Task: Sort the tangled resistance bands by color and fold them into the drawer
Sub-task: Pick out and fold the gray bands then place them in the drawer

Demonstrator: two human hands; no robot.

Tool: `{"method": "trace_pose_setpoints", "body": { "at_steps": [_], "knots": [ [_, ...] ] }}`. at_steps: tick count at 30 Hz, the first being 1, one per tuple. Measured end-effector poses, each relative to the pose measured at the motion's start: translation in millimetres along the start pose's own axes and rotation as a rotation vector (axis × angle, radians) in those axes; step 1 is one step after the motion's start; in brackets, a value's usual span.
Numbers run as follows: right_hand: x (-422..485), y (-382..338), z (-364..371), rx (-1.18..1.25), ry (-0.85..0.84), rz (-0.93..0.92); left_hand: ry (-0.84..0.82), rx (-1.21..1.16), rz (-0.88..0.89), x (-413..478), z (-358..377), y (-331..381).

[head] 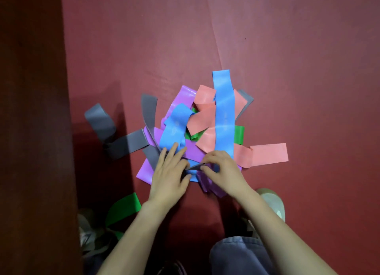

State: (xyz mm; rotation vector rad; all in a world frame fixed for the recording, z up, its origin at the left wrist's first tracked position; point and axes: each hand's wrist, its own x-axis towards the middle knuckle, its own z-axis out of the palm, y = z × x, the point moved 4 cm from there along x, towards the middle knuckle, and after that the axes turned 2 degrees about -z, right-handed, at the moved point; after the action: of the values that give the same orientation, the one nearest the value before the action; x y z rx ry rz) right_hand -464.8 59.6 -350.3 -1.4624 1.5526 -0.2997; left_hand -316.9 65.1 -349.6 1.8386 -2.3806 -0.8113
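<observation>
A tangled pile [197, 135] of flat resistance bands lies on a dark red floor [287, 48], seen from above. A long blue band [223, 114] runs straight across the top of the pile. A short blue band [174, 126] curls just left of it. Pink bands [267, 153] fan out to the pile's right and across its middle. Purple bands [181, 98] show at its far-left and near edges. Grey bands [102, 120] trail off to the pile's left. A green band [238, 134] peeks out from under the long blue band.

A separate green loop [123, 207] lies apart from the pile, on its near-left side.

At the pile's near edge, the left hand [168, 172] lies flat with straight fingers, pressing the bands. The right hand [222, 170] pinches a grey strip [194, 167] between thumb and fingertips.

A dark brown panel [30, 110] stands left of the pile; whether it belongs to a drawer cannot be told. A shoe [273, 202] rests near the pile's right.
</observation>
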Motion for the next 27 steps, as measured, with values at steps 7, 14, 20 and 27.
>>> {"method": "trace_pose_setpoints", "body": {
  "at_steps": [7, 14, 20, 27],
  "knots": [
    [5, -45, -18, 0.443, 0.106, -0.022, -0.028, -0.475, -0.334, 5, -42, 16],
    [5, -76, -33, 0.748, 0.056, 0.035, -0.201, -1.299, -0.481, -2, -56, 33],
    [13, -59, -18, 0.922, 0.114, 0.216, -0.184, -1.466, -0.672, -15, -38, 15],
    [43, -56, 26, 0.617, 0.083, 0.146, -0.02, -1.64, -0.844, -40, -39, -15]
  ]
}}
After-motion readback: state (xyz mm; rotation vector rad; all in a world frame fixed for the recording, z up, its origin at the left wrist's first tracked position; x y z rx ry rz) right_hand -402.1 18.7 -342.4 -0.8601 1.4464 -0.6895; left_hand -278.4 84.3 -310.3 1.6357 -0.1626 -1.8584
